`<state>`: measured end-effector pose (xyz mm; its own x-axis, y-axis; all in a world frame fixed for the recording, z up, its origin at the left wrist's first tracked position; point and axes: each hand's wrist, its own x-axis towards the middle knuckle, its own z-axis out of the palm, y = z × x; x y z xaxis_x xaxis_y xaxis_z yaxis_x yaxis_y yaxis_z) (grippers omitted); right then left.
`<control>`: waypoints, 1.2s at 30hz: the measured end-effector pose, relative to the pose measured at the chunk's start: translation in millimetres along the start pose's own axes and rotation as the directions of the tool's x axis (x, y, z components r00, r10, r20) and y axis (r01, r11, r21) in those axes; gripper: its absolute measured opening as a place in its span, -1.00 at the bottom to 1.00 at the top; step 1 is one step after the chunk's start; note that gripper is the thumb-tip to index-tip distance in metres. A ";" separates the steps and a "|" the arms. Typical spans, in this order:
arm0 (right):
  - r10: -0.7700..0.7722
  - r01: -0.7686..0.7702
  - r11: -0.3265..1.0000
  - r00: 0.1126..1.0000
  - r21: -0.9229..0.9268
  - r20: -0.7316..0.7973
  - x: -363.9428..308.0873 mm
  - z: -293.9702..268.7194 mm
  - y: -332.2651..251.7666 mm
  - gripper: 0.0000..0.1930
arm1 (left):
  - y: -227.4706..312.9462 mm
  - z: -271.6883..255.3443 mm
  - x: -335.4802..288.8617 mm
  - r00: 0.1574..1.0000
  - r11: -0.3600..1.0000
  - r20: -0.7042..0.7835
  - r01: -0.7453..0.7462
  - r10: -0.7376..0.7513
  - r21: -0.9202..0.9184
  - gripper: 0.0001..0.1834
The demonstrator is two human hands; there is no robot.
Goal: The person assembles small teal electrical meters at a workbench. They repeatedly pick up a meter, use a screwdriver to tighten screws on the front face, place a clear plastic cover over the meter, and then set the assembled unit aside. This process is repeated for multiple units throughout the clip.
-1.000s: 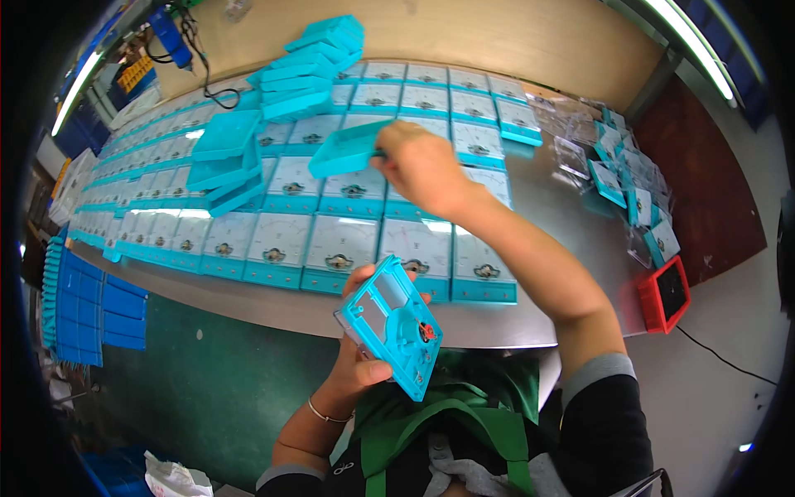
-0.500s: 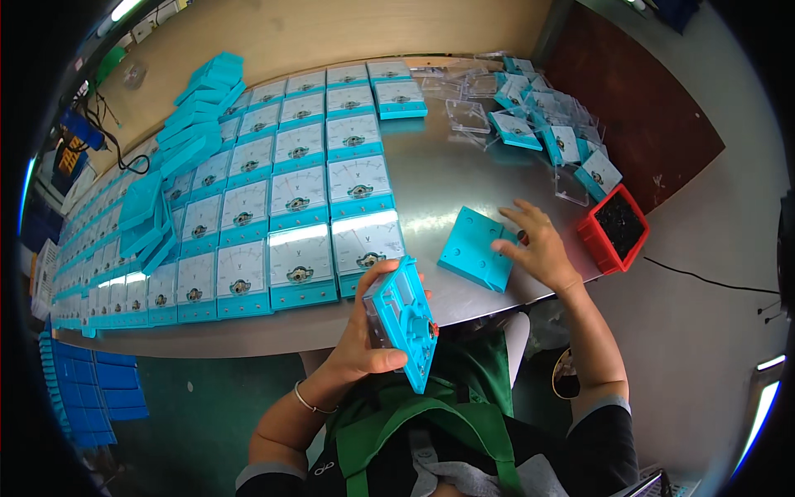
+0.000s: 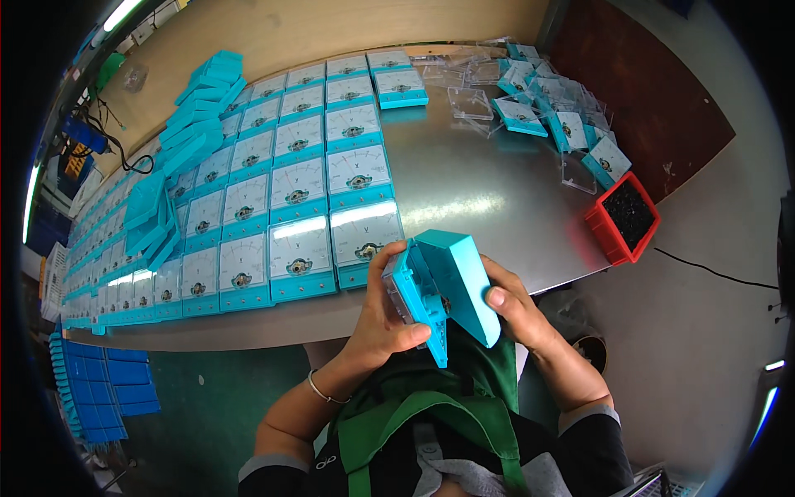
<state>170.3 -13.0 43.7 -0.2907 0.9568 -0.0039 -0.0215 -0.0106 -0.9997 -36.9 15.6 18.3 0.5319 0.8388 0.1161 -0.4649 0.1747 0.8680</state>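
Near the counter's (image 3: 451, 174) five o'clock edge, the left hand (image 3: 383, 319) curls round a teal meter (image 3: 430, 310) and the right hand (image 3: 520, 309), part-open, grips a teal cover (image 3: 464, 283) tilted beside it. Level rims and a grip clear of the inside would serve best here. At the hands' two o'clock, a red bin (image 3: 604, 233) holds small black pieces (image 3: 628, 215).

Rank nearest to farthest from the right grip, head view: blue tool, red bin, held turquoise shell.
1. Shell: touching, held in the right grip.
2. Red bin: to its upper right.
3. Blue tool: far off, upper left.
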 end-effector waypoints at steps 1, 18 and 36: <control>0.043 -0.044 0.998 0.999 0.039 0.015 -1.1 0.0 1.8 -0.08 | -1.0 -3.1 -1.2 1.000 1.000 0.006 -0.012 0.012 0.017 0.11; -0.072 0.098 0.979 0.986 -0.177 0.150 -10.5 -2.7 18.1 -0.08 | -3.6 -0.8 -3.4 0.975 0.914 0.198 -0.169 0.101 0.368 0.08; -0.180 0.015 0.903 0.920 -0.429 -0.347 9.8 -46.2 5.1 -0.62 | -1.3 28.2 34.2 0.876 0.048 0.421 -0.443 0.235 0.895 0.03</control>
<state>211.5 9.8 37.5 0.0685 0.9833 0.1684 0.3861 0.1295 -0.9133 1.9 29.6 34.8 0.6546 0.5591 0.5088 0.3757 -0.8246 0.4229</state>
